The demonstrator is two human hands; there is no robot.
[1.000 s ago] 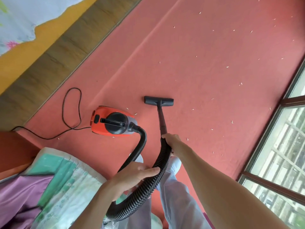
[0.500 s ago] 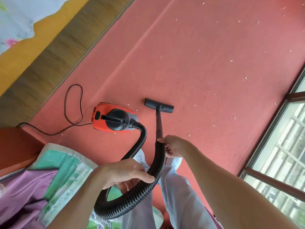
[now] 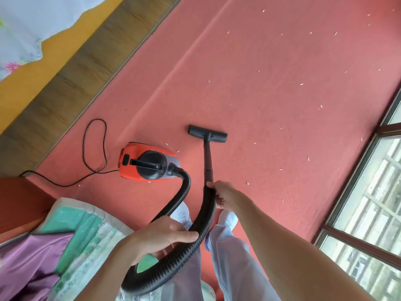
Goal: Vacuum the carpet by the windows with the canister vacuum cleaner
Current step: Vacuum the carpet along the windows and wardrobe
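Right hand [image 3: 223,195] grips the top of the hose [image 3: 173,266] where it meets the wand [image 3: 207,161], fingers curled round it. Left hand [image 3: 160,237] clasps the hose loop lower down, close to the body, thumb laid across the top. Wand runs forward from the right hand to the head [image 3: 207,133], which is flat on the carpet [image 3: 271,94]. Vacuum [image 3: 147,162], orange and black, sits on the carpet ahead of the left hand, just left of the wand; the hose plugs into its right end. Cord [image 3: 95,148] loops off its left side. White scraps [image 3: 301,84] are scattered ahead and right of the right hand. Windows [image 3: 368,203] are well right of the right hand. Bedding [image 3: 86,235] is left of the left hand. Trouser legs [image 3: 234,257] are under both hands.
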